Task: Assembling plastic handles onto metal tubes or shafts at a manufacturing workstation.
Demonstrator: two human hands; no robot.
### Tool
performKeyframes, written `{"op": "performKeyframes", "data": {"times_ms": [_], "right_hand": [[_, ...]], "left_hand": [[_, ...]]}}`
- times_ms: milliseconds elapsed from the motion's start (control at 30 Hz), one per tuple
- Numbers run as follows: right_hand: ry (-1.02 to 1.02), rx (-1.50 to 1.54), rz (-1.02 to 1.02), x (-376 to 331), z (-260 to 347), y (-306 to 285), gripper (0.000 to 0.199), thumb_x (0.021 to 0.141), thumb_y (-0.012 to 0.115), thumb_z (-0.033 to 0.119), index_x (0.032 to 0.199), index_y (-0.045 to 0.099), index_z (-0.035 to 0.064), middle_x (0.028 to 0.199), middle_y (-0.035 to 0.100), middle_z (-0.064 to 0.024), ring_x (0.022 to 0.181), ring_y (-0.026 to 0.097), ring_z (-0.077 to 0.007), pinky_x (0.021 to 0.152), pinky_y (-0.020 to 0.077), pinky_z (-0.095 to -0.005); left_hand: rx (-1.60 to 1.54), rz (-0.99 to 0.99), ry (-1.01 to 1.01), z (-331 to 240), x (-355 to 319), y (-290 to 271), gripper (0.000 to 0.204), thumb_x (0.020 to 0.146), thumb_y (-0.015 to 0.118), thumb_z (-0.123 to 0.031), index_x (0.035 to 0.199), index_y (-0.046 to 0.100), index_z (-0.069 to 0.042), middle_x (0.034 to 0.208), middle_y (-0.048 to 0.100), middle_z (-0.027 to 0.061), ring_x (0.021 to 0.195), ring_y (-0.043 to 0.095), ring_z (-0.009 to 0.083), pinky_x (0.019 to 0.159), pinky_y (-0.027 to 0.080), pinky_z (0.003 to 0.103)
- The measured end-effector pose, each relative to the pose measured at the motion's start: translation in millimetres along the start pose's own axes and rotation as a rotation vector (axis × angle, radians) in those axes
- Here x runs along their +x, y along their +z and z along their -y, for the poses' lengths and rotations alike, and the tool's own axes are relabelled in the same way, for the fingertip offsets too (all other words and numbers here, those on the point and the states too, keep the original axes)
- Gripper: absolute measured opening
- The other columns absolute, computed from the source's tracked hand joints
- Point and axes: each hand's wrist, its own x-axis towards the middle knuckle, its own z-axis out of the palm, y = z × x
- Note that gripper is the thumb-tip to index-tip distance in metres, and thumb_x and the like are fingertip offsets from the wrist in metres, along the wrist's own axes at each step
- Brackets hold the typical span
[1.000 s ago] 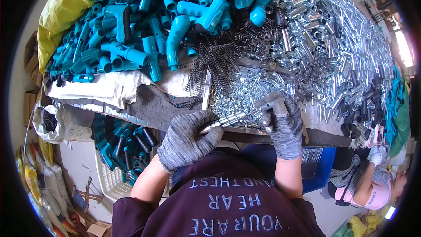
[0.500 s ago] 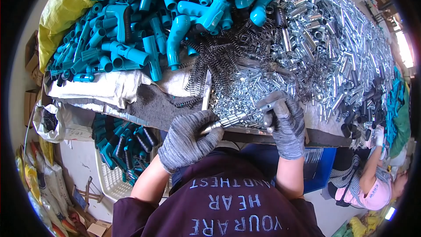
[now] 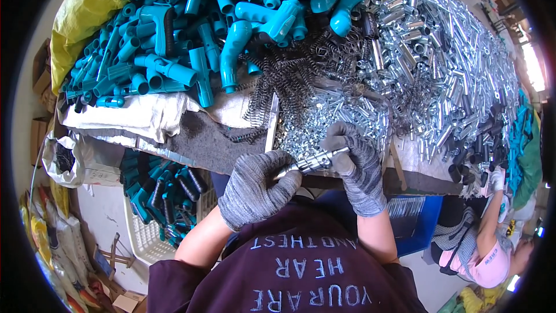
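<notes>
My left hand (image 3: pixel 255 190), in a grey knitted glove, is closed around one end of a shiny metal shaft assembly (image 3: pixel 311 163). The shaft has a ribbed or stepped barrel and lies nearly level over the table's front edge, tilted up to the right. My right hand (image 3: pixel 360 171), gloved the same way, closes its fingers at the shaft's thin right end. Whether a small part is also between those fingers I cannot tell. Just beyond the hands lie a heap of small silver fasteners (image 3: pixel 298 130) and a tangle of dark coil springs (image 3: pixel 278 84).
Teal plastic handles (image 3: pixel 174 69) pile up at the far left; metal tubes and rods (image 3: pixel 428 64) cover the right. Below the table stand a white basket (image 3: pixel 147 237) of teal tools and a blue crate (image 3: pixel 425 229). A co-worker (image 3: pixel 478 255) works at the right.
My right hand has moved left and closed in on the shaft's right end. My left hand has shifted slightly right with the shaft. The co-worker has moved a little.
</notes>
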Motion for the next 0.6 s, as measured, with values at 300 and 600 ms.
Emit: {"op": "performKeyframes", "data": {"times_ms": [300,600], "right_hand": [[0.244,-0.041,-0.087,-2,-2,10,0.048,0.098,0.050,0.043,0.124,0.059,0.0030,0.101,0.067,-0.0025,0.069,0.054,-0.0043,0.061,0.0440,-0.0202],[0.170,-0.067,-0.166,26,7,10,0.051,0.094,0.054,0.039,0.129,0.055,0.0027,0.114,0.062,-0.0055,0.081,0.057,-0.0074,0.061,0.0480,-0.0196]], "left_hand": [[-0.070,0.077,-0.058,4,2,-10,0.025,0.085,0.064,-0.020,0.097,0.064,0.002,0.073,0.061,0.0225,0.069,0.064,0.0345,0.064,0.049,0.039],[-0.149,-0.068,-0.132,32,-5,-24,0.026,0.084,0.063,-0.021,0.097,0.066,0.002,0.076,0.065,0.0193,0.071,0.066,0.0273,0.068,0.050,0.038]]}}
